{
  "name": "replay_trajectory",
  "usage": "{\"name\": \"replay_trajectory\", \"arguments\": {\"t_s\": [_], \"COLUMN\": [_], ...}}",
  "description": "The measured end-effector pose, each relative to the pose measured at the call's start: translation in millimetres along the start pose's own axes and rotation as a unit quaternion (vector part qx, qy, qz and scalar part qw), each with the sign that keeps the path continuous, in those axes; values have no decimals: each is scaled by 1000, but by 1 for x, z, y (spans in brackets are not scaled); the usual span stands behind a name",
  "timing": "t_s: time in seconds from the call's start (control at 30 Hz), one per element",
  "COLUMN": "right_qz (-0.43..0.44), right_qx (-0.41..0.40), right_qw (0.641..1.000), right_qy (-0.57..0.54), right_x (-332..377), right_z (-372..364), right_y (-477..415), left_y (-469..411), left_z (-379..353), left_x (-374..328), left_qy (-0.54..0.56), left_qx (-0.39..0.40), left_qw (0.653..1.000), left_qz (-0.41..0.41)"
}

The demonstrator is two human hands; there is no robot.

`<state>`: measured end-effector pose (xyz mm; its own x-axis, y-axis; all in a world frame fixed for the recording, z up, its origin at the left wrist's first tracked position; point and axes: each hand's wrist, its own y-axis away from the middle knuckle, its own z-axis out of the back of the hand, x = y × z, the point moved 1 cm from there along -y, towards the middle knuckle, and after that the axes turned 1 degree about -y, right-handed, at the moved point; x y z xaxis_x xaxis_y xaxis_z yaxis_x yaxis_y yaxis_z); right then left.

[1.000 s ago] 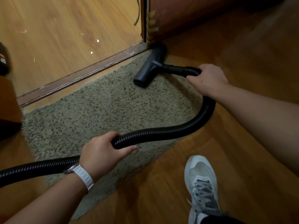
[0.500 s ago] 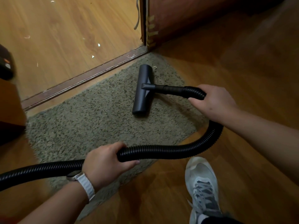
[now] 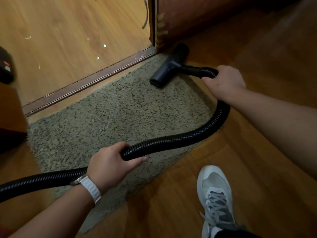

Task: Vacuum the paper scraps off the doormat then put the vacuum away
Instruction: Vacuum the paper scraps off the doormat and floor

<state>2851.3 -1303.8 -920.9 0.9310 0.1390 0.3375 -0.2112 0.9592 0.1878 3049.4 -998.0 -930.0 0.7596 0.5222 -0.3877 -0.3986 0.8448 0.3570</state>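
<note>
While my right hand point(image 3: 224, 83) grips the hose point(image 3: 171, 143) just behind the nozzle point(image 3: 169, 66) at the doormat's point(image 3: 111, 117) far corner, my left hand point(image 3: 109, 166) is wrapped around the hose midway. Slow, overlapping strokes should work best. Paper scraps point(image 3: 101, 52) lie beyond the threshold point(image 3: 85, 83).

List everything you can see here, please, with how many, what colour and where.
Doormat: one, grey-green, against the threshold.
Vacuum head: one, black, doormat's far corner by the door.
Hose: one, black, curving across the doormat.
Paper scraps: several, white, floor beyond the threshold.
Threshold strip: one, brown.
Door: one, brown, top.
Shoe: one, white-grey, bottom right.
Watch band: one, white, left wrist.
Left hand: grip on mid hose.
Right hand: grip on hose near the head.
</note>
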Motion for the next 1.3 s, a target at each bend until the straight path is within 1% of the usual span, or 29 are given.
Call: {"name": "replay_trajectory", "arguments": {"t_s": [0.23, 0.4, 0.57, 0.67, 0.93, 1.13, 1.23, 1.3], "right_qz": [30, 19, 21, 19, 4, -22, -29, -25], "right_qx": [25, 38, 46, 47, 22, -5, -5, 10], "right_qw": [999, 998, 997, 996, 999, 1000, 1000, 1000], "right_qy": [13, 40, 63, 67, 24, -4, -3, -4], "right_x": [21, 5, -14, -20, -39, -42, -46, -45], "right_z": [-10, -5, 1, 4, 11, 19, 20, 15], "right_y": [-4, 5, 28, 38, 45, 34, 33, 30], "left_y": [6, 6, 5, 7, 6, 3, 1, 0], "left_z": [-7, -5, -6, -8, -9, -3, 0, 0], "left_x": [4, 1, 3, 3, 2, 1, -2, -3], "left_qy": [0, -12, -32, -33, -36, -24, -28, -35], "left_qx": [14, 12, -6, -4, 5, -2, -10, -7], "left_qw": [1000, 1000, 999, 998, 998, 999, 999, 999], "left_qz": [7, 5, -26, -45, -57, -39, -36, -35]}}
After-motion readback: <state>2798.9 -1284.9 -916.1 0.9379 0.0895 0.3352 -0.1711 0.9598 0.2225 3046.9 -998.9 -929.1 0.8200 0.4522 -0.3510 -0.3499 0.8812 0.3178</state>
